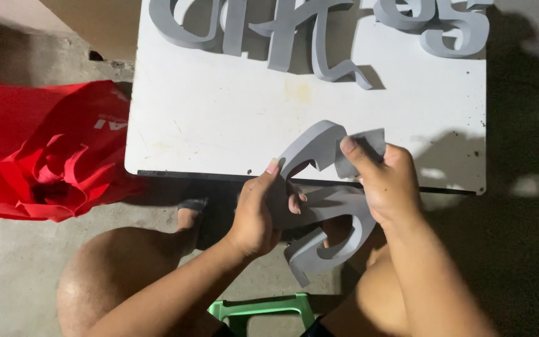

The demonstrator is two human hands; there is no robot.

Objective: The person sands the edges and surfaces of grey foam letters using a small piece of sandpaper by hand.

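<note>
A grey curved cut-out shape [319,146], thick like foam, is held in both hands over the near edge of a white board [219,112]. My left hand [254,212] grips its left side, thumb up against the upper curve. My right hand [388,184] holds the right side and presses a small grey piece [369,140] against it with thumb and fingers. The lower hook of the shape [325,246] hangs between my knees.
Several more grey cut-out shapes [294,37] lie along the far edge of the white board. A red cloth bag [45,150] lies on the concrete floor at left. A green plastic stool [263,309] shows beneath me. Cardboard leans at the top left.
</note>
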